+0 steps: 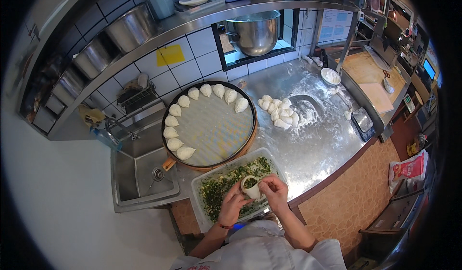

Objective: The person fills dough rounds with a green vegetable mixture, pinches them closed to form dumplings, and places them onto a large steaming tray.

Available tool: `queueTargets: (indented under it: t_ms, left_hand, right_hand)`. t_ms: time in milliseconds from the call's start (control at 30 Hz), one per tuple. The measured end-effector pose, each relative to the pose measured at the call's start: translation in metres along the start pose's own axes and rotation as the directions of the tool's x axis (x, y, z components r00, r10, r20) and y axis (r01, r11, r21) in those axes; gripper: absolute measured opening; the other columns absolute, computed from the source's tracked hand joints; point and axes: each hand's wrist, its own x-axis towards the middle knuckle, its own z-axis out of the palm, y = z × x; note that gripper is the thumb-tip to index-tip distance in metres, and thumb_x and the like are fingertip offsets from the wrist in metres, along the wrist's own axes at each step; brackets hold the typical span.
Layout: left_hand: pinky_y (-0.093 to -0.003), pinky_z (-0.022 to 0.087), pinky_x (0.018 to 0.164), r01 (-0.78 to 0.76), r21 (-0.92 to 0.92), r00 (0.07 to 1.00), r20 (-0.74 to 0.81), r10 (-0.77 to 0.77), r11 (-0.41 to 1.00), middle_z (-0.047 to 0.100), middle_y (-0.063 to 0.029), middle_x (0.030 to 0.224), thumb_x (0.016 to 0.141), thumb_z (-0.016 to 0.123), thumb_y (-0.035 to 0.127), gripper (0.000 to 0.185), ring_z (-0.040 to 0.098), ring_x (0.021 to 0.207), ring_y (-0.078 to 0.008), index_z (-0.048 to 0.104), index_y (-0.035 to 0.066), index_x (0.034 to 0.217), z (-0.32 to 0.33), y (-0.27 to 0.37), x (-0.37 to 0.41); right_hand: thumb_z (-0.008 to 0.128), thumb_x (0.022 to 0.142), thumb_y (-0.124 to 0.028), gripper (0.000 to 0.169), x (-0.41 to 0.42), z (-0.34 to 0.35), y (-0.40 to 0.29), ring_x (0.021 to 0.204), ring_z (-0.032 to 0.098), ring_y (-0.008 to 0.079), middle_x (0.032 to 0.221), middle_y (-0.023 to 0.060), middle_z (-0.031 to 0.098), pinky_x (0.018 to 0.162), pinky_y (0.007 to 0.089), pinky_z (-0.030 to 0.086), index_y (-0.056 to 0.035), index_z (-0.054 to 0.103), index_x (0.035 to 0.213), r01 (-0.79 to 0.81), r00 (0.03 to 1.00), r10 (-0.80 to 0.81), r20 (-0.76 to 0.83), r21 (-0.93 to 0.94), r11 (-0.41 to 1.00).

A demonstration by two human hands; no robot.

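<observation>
My left hand (pixel 231 204) holds a dough wrapper (pixel 253 191) from its left side, above a rectangular plastic tub (pixel 195 189). My right hand (pixel 275 191) pinches the wrapper's edge on the right. The wrapper is cupped and open at the top, with chopped green filling (pixel 249 182) inside. More green filling with pale bits (pixel 216 191) lies in the tub below. Behind the tub, a round steamer tray (pixel 216 136) bears pleated, leaf-shaped dumplings (pixel 186 152) along its left and back rim. Pieces of pale dough (pixel 282 117) sit in a pile on the steel counter, to the right of the tray.
A steel sink (pixel 155 172) with a faucet (pixel 117 131) is at left. Flour (pixel 310 113) covers part of the counter (pixel 314 154). A white bowl (pixel 330 76) and a scale (pixel 363 122) stand at the right. A steel shelf (pixel 202 19) runs above the counter.
</observation>
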Motion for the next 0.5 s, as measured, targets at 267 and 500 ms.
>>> queueTargets:
  t_ms: [267, 500]
  left_hand:
    - [-0.0422, 0.048, 0.101, 0.030, 0.238, 0.991, -0.131, 0.002, 0.971, 0.055, -0.0067, 0.140, 0.107, 0.048, 0.031, 0.046, 0.058, 0.121, -0.0207, 0.049, 0.006, 0.146, -0.037, -0.014, 0.016]
    - [-0.0474, 0.051, 0.099, 0.115, -0.271, 0.993, 0.006, -0.117, 0.956, 0.057, -0.0099, 0.136, 0.109, 0.036, 0.042, 0.048, 0.059, 0.120, -0.0238, 0.049, 0.008, 0.140, -0.018, -0.010, 0.021]
  right_hand:
    - [0.067, 0.094, 0.000, 0.001, 0.007, 0.004, 0.005, 0.076, 0.060, 0.0095, 0.091, 0.0017, 0.061, 0.065, 0.0237, 0.050, -0.0001, 0.066, 0.093, -0.058, 0.998, 0.059, -0.013, 0.008, 0.998]
    - [0.067, 0.093, 0.001, 0.002, 0.013, 0.007, 0.010, 0.076, 0.061, 0.0098, 0.091, 0.0023, 0.060, 0.065, 0.0240, 0.050, -0.0006, 0.066, 0.092, 0.033, 0.998, -0.026, 0.050, -0.134, 0.990]
